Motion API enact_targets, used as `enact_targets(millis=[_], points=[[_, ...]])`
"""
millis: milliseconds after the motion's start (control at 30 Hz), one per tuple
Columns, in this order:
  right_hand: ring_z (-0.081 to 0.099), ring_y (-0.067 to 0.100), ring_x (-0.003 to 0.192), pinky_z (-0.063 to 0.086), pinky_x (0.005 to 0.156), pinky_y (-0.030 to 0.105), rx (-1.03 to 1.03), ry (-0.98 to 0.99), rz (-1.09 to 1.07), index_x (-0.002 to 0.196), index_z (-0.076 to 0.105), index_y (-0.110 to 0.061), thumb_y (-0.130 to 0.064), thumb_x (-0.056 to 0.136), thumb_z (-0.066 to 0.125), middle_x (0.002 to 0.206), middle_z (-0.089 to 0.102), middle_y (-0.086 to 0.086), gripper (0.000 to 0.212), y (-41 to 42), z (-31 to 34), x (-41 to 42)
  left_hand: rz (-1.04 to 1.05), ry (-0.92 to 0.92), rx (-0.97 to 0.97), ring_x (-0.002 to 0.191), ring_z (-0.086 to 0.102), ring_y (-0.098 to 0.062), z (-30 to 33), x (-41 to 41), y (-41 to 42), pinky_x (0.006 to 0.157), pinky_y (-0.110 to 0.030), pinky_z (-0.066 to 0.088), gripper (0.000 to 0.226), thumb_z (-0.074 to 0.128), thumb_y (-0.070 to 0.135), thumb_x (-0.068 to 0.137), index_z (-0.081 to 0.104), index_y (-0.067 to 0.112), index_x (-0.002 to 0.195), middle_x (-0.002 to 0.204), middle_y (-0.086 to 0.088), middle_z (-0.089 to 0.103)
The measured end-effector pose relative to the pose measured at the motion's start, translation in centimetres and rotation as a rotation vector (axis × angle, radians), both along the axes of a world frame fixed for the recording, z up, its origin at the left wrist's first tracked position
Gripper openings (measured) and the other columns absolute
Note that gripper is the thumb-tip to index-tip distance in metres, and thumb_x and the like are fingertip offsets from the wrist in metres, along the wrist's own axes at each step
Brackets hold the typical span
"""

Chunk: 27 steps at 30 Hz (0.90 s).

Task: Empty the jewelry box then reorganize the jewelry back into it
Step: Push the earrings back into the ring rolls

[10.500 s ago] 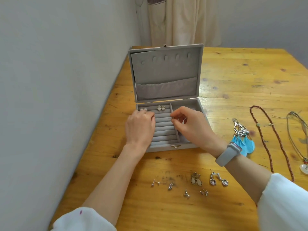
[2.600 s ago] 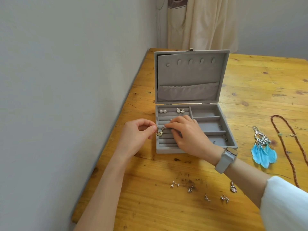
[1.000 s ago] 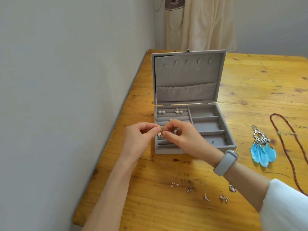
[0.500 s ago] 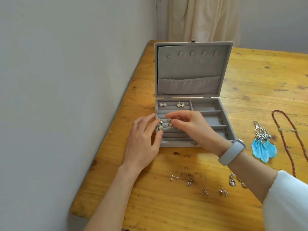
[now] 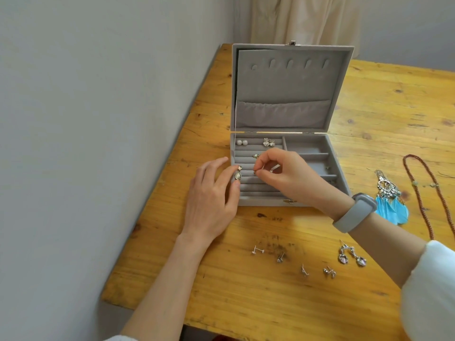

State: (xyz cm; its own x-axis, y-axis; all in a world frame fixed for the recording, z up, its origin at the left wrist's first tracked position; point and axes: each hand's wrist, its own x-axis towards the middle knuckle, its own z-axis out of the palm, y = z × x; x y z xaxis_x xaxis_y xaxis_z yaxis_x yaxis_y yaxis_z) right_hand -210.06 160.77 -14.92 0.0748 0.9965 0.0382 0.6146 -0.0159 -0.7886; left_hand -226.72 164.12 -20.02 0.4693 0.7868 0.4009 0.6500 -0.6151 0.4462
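The grey jewelry box [image 5: 339, 179] stands open on the wooden table, lid upright. Pearl studs [image 5: 242, 142] and crystal earrings [image 5: 268, 142] sit in its top ring-roll row. A teardrop earring [image 5: 238, 174] lies on the rolls at the left edge. My left hand [image 5: 212, 200] rests with straight fingers against the box's left side, fingertips by that earring. My right hand [image 5: 283, 174] hovers over the rolls and pinches a second small earring [image 5: 256, 171] between thumb and forefinger. Several stud earrings [image 5: 280, 257] and a pair of drop earrings [image 5: 350, 255] lie on the table in front.
Blue feather earrings [image 5: 391, 205] and a brown bead necklace [image 5: 426, 200] lie right of the box. A grey wall runs along the table's left edge [image 5: 197, 99]. A cream curtain [image 5: 302, 20] hangs behind. The table's near edge [image 5: 152, 308] is close to me.
My left hand let go of the teardrop earring, which now lies on the rolls, and its fingers straightened. My right hand still pinches the second earring over the rolls. The view shifted slightly.
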Motion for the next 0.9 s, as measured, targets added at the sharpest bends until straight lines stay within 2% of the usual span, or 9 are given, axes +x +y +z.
enact_targets(millis=[100,233,267,333,400,500,533,733,900], points=[[0.053,0.002,0.066,0.043,0.066,0.013,-0.013,-0.003,0.087,0.077,0.056,-0.029,-0.009,0.085,0.059,0.075,0.058,-0.011,0.021,-0.3,1.1,-0.1,0.009,-0.037,-0.011,0.116,0.045,-0.021,-0.1,-0.1,0.1,0.096,-0.037,0.042,0.039,0.039,0.031,0.089,0.06,0.011,0.115,0.123,-0.006,0.053],[0.061,0.021,0.076,0.05,0.074,0.03,-0.112,0.066,0.15,0.081,0.062,-0.033,-0.012,0.086,0.058,0.073,0.063,-0.002,0.021,-0.2,1.6,-0.3,0.012,-0.08,-0.012,0.113,0.045,-0.017,-0.2,-0.2,0.1,0.096,-0.031,0.041,0.038,0.04,0.03,0.089,0.061,0.011,0.114,0.12,-0.006,0.054],[0.062,0.024,0.075,0.051,0.077,0.035,-0.137,0.052,0.137,0.078,0.063,-0.032,-0.013,0.086,0.059,0.073,0.064,0.0,0.021,0.0,1.4,-0.3,0.016,-0.09,-0.013,0.112,0.045,-0.016,-0.2,-0.2,0.1,0.095,-0.029,0.041,0.037,0.041,0.03,0.089,0.061,0.011,0.113,0.119,-0.006,0.054],[0.062,0.018,0.069,0.052,0.079,0.038,-0.178,0.02,0.112,0.073,0.062,-0.031,-0.013,0.084,0.061,0.071,0.066,0.001,0.021,0.3,1.0,-0.4,0.02,-0.106,-0.01,0.111,0.045,-0.015,-0.2,-0.2,0.1,0.094,-0.027,0.041,0.036,0.042,0.029,0.088,0.062,0.011,0.112,0.118,-0.006,0.054],[0.06,0.009,0.062,0.053,0.077,0.032,-0.234,0.02,0.118,0.073,0.063,-0.027,-0.012,0.083,0.062,0.068,0.066,-0.001,0.018,0.6,1.1,-0.3,0.019,-0.116,-0.004,0.109,0.045,-0.014,-0.2,-0.2,0.0,0.092,-0.026,0.042,0.035,0.042,0.028,0.088,0.063,0.011,0.11,0.115,-0.005,0.055],[0.057,0.002,0.054,0.047,0.059,0.012,-0.316,0.06,0.175,0.075,0.064,-0.02,-0.009,0.083,0.062,0.065,0.066,-0.004,0.014,1.1,1.9,0.0,0.017,-0.116,0.004,0.108,0.045,-0.013,-0.2,-0.2,0.0,0.091,-0.025,0.043,0.034,0.043,0.028,0.087,0.063,0.011,0.109,0.114,-0.005,0.055],[0.057,0.001,0.054,0.045,0.057,0.01,-0.325,0.046,0.185,0.075,0.064,-0.019,-0.008,0.083,0.061,0.065,0.065,-0.005,0.014,1.3,2.0,0.0,0.015,-0.113,0.005,0.108,0.045,-0.013,-0.2,-0.2,0.0,0.091,-0.025,0.043,0.034,0.043,0.028,0.087,0.063,0.011,0.109,0.114,-0.005,0.055],[0.056,-0.004,0.066,0.043,0.064,0.006,-0.222,-0.164,0.125,0.086,0.063,-0.019,-0.012,0.085,0.061,0.075,0.064,-0.007,0.008,2.5,0.9,-0.1,-0.024,-0.104,0.033,0.108,0.048,-0.019,-0.1,-0.2,-0.2,0.087,-0.032,0.047,0.03,0.047,0.025,0.085,0.066,0.01,0.104,0.112,-0.007,0.056],[0.047,0.001,0.059,0.036,0.052,0.003,-0.179,-0.202,0.107,0.085,0.067,-0.021,-0.017,0.085,0.062,0.068,0.055,-0.012,0.006,3.0,0.5,0.1,-0.096,-0.073,0.095,0.11,0.048,-0.023,-0.1,-0.2,-0.4,0.086,-0.039,0.045,0.026,0.052,0.026,0.082,0.071,0.015,0.094,0.112,-0.007,0.058]])
